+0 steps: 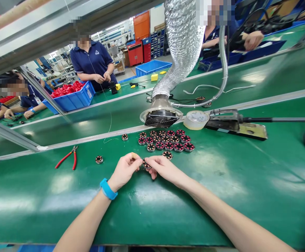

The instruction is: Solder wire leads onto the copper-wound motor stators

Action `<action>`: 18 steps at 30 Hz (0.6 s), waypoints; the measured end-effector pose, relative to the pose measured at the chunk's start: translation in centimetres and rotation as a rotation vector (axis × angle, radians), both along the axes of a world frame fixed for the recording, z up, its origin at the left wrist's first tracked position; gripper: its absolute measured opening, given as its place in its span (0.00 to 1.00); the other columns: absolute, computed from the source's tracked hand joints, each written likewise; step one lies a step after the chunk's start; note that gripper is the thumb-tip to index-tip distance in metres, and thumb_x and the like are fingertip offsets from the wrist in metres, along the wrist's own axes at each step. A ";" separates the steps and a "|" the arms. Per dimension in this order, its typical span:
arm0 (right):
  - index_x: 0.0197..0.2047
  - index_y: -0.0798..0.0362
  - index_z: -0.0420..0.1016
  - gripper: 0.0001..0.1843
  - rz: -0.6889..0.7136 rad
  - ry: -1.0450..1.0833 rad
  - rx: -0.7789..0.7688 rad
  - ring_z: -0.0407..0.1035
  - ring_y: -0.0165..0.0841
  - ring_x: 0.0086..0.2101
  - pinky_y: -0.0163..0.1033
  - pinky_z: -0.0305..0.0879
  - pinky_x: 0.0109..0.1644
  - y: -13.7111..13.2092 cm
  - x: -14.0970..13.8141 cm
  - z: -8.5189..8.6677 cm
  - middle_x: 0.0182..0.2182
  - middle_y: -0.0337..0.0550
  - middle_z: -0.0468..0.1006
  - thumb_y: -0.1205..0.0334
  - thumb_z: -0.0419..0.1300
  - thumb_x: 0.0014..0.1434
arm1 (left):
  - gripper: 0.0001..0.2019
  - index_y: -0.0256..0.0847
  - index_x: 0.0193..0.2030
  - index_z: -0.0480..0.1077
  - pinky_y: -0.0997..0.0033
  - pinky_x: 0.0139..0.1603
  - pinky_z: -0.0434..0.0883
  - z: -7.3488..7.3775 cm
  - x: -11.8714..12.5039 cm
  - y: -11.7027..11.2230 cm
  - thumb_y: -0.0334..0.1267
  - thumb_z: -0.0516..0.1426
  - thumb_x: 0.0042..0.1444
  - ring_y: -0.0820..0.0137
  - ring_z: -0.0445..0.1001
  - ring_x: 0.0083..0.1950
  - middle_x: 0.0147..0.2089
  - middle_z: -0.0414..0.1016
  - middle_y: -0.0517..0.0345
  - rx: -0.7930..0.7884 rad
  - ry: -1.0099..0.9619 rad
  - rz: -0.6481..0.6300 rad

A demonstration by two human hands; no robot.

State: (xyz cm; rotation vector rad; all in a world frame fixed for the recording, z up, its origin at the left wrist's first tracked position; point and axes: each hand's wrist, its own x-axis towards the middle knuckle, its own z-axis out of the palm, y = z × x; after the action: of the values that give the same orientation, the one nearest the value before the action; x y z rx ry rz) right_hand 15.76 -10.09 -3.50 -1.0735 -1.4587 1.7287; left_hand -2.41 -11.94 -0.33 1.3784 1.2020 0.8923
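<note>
Both my hands meet over the green bench [220, 196] near its middle. My left hand [125, 169], a blue band on its wrist, is closed in a pinch beside a small round wound coil part [146, 164]. My right hand [163, 168] grips that same part with curled fingers. Just beyond my fingers lies a cluster of several like parts [165, 140], dark rings with pink-red windings. Two more single parts [99, 159] [124, 137] lie apart to the left.
Red-handled pliers [70, 157] lie at the left. A silver fume hose with a fan mouth [160, 117] hangs over the bench, beside a tape roll [196, 119] and a soldering iron stand [236, 126]. Other people work beyond, near a blue bin [75, 99].
</note>
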 end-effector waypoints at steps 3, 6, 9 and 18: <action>0.27 0.55 0.71 0.34 0.010 0.005 -0.015 0.67 0.27 0.19 0.34 0.64 0.25 -0.1 0.0 0.0 0.24 0.39 0.74 0.28 0.58 0.54 | 0.18 0.38 0.35 0.69 0.73 0.34 0.64 -0.1 0.0 0.0 0.53 0.63 0.58 0.75 0.64 0.30 0.29 0.68 0.61 -0.020 -0.077 0.002; 0.26 0.54 0.71 0.34 0.004 0.014 -0.025 0.68 0.27 0.19 0.34 0.63 0.24 -0.1 0.1 0.3 0.24 0.39 0.74 0.27 0.58 0.53 | 0.16 0.37 0.33 0.68 0.74 0.32 0.62 0.0 0.0 0.1 0.49 0.64 0.58 0.76 0.62 0.29 0.29 0.66 0.62 -0.039 -0.229 0.020; 0.24 0.54 0.70 0.35 -0.011 -0.001 -0.031 0.67 0.27 0.19 0.34 0.63 0.24 -0.1 0.2 0.6 0.23 0.39 0.74 0.26 0.59 0.52 | 0.16 0.37 0.31 0.67 0.74 0.30 0.61 0.2 -0.1 0.3 0.48 0.64 0.59 0.77 0.62 0.28 0.29 0.65 0.62 -0.033 -0.350 0.117; 0.25 0.54 0.70 0.35 -0.011 0.007 -0.052 0.67 0.26 0.18 0.33 0.62 0.24 -0.2 0.0 0.5 0.22 0.38 0.73 0.26 0.59 0.51 | 0.18 0.36 0.34 0.70 0.73 0.31 0.65 -0.2 0.2 -0.2 0.50 0.65 0.56 0.75 0.66 0.29 0.29 0.68 0.61 -0.052 -0.159 0.059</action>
State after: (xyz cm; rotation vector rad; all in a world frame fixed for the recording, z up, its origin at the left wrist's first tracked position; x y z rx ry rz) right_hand 15.73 -10.26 -3.03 -1.0996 -1.4086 1.7699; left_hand -2.25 -12.09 -0.56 1.2125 1.1409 0.9856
